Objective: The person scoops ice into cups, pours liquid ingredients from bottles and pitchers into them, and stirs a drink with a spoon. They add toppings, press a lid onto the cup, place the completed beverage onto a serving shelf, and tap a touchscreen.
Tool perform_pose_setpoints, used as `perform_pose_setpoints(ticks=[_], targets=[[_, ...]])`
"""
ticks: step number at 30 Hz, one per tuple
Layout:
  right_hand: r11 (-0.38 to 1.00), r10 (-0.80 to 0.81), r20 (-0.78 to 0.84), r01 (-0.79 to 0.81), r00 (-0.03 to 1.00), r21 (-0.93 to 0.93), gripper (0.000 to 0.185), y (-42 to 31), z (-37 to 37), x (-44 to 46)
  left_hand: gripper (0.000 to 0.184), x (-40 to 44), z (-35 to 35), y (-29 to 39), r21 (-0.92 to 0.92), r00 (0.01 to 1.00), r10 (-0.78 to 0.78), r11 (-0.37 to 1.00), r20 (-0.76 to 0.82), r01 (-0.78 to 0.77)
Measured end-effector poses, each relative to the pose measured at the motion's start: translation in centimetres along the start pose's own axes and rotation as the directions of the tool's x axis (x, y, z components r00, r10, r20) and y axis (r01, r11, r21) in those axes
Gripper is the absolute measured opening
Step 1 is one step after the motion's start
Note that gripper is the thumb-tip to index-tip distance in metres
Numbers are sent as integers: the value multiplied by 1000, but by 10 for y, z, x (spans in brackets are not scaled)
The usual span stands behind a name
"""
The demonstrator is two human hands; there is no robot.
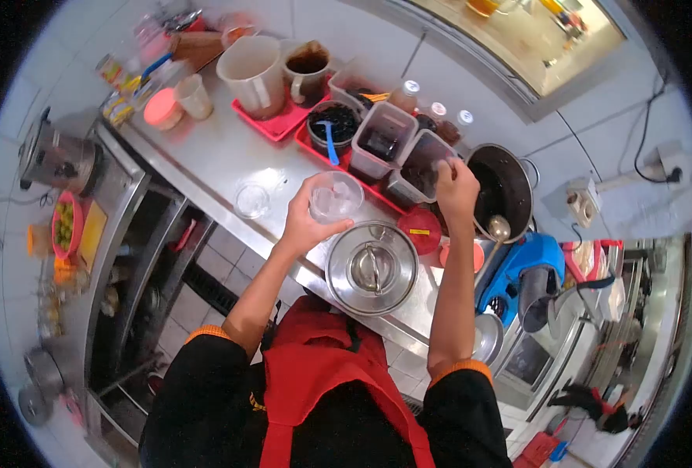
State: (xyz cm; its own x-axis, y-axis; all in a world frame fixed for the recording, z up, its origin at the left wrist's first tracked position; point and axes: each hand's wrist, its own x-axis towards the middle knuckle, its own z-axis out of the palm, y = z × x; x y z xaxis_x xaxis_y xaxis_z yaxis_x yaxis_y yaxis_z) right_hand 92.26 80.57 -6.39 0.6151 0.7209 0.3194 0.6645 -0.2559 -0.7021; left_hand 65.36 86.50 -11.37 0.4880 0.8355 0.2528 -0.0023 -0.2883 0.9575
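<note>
A clear plastic cup (336, 195) with ice cubes in it is held in my left hand (308, 217), fingers wrapped round its side. My right hand (458, 186) is closed above the right edge of a clear rectangular container (420, 173) with dark contents; what its fingers hold, if anything, is too small to tell. Left of that container stands another one (381, 140), then a round tub of dark jelly (334, 125) with a blue spoon (331, 142). A round steel lid (371, 269) lies just below my hands, near the counter's front edge.
A large pot (502, 187) with a ladle (499, 228) stands at the right, near a red lid (420, 229) and a blue appliance (521, 273). Pitchers (252, 76) stand on a red tray (272, 125). Another cup (252, 201) is at the left. A person (595, 405) is far right.
</note>
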Motion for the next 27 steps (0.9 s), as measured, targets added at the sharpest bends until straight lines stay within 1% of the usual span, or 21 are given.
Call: perform_pose_setpoints(ticks=[1,3,4,5,7,8,9,10,11,12,13,15,16,17,20,22,23,24,25,26,27], targets=[[1000,8,-26,-8,1000,-5,24,4,0,5,79,2,4,-2,-5,1000,15,1000,22,-15],[986,126,60,-132,990,103,23,7,-4,12,80,0,11,-1,-26,1000,27,999,6,-27],[951,219,71,-229,973,207,24,3,-9,12,79,-1,12,2,-13,998,65,998,-7,-65],[951,219,67,-228,973,209,24,4,-15,13,79,-1,13,3,-12,998,69,998,-4,-69],[992,124,20,-123,992,-26,24,5,-28,12,79,-6,14,3,20,997,59,998,-44,-59],[992,127,29,-126,992,-24,24,3,-30,6,79,-11,13,3,25,998,52,998,-47,-51],[982,29,-60,-40,998,-185,22,-9,-33,0,82,-12,12,1,43,998,32,999,-45,-31],[938,-88,-138,36,987,-346,21,-22,-35,-2,85,-10,10,2,61,999,22,998,-46,-19],[860,-216,-196,91,957,-501,21,-32,-34,-1,85,-9,7,3,67,998,32,997,-55,-28],[869,-302,-191,187,934,-458,22,-34,-29,0,86,-10,4,5,69,994,46,997,-100,-39],[871,-304,-193,190,933,-453,22,-37,-25,1,86,-13,2,6,72,989,56,996,-138,-46],[965,-149,6,147,989,-217,24,-40,-16,8,86,-14,-5,9,89,992,45,995,-119,-34],[966,-107,0,104,994,-237,25,-40,-14,20,86,-11,-8,9,99,994,36,995,-108,-25],[965,-102,-9,97,995,-244,25,-35,-13,35,86,-10,-12,6,93,994,40,995,-98,-31],[950,-97,4,94,995,-298,29,-15,-7,87,85,-4,-28,-22,131,999,-43,990,-21,45],[883,-2,-3,0,1000,-469,36,-7,-9,116,85,1,-37,-36,110,998,-70,991,1,70],[872,8,-21,-17,1000,-489,36,-5,-10,131,85,7,-40,-44,103,996,-93,990,-8,93],[812,27,135,57,990,-581,39,-6,-11,141,87,13,-45,-49,95,994,-111,989,1,111],[746,64,294,150,954,-649,42,-7,-9,149,87,16,-46,-54,79,993,-117,990,16,115],[737,79,293,142,953,-660,42,-7,-5,152,86,16,-48,-57,96,995,-94,991,30,91],[817,51,375,177,926,-549,43,-13,1,156,85,21,-51,-60,118,997,-61,991,48,55]])
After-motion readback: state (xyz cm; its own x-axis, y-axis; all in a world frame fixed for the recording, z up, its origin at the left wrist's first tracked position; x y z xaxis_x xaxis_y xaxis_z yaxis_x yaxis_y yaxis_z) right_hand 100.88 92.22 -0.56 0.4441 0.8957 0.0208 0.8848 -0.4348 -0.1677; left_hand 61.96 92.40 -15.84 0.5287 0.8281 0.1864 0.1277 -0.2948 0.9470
